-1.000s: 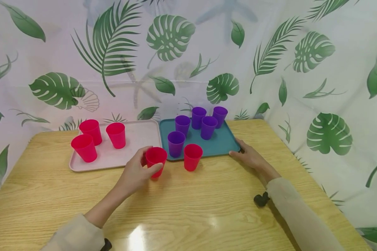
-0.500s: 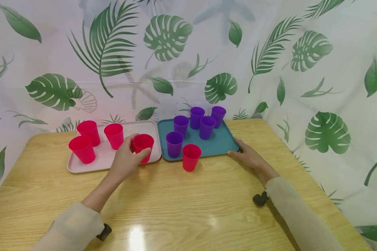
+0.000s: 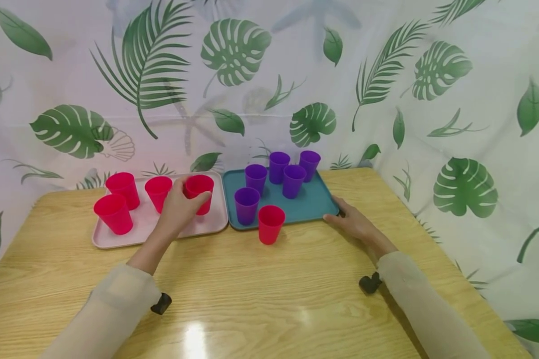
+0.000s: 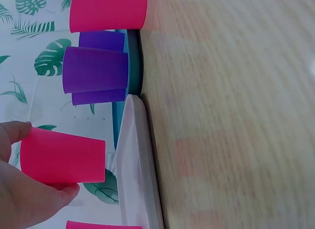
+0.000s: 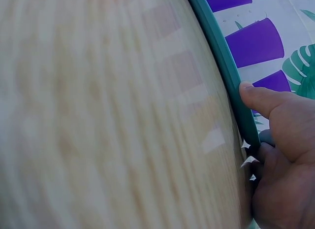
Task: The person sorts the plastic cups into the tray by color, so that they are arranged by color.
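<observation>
My left hand [image 3: 181, 207] grips a red cup [image 4: 64, 156] near its rim, thumb on one side and fingers on the other. The cup is upright, close over the right part of the pale pink tray [image 3: 214, 227]. Three other red cups stand on that tray, one of them [image 3: 156, 192] partly hidden behind my left hand. At the teal tray's [image 3: 312, 209] near right corner, my right hand [image 5: 280, 135] holds the edge, its thumb at the rim and its fingers curled around the corner. Several purple cups [image 3: 247, 205] stand upright on the teal tray.
A single red cup [image 3: 271, 225] stands on the wooden table [image 3: 269, 294] just in front of the teal tray. The two trays lie side by side. A white cloth with green leaf prints [image 3: 251, 99] hangs behind the table.
My left hand has carried the red cup from the table in front of the trays leftward and back, over the pink tray. My right hand stays at the teal tray's corner.
</observation>
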Action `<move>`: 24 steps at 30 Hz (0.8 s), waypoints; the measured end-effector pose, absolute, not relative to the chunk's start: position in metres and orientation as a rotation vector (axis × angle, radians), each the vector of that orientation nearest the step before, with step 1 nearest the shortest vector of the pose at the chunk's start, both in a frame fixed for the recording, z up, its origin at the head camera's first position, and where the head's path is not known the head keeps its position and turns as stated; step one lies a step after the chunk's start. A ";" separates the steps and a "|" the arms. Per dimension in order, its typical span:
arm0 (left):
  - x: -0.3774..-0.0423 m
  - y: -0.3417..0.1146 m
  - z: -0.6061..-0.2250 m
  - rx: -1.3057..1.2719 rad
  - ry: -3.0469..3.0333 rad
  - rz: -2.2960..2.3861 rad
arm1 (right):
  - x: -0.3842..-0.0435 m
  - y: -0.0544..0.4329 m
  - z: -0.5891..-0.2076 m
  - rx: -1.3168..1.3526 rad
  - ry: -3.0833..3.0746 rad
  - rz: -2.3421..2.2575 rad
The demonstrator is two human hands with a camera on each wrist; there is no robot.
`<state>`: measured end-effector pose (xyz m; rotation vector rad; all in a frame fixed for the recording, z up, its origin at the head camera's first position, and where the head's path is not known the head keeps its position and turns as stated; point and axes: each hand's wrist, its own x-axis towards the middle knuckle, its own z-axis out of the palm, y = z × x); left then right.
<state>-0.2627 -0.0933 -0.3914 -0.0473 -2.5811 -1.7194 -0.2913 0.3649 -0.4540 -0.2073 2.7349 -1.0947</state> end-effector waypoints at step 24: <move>-0.315 -0.095 -0.399 0.131 -2.584 -1.695 | -0.292 0.367 -0.454 -0.227 2.730 -1.109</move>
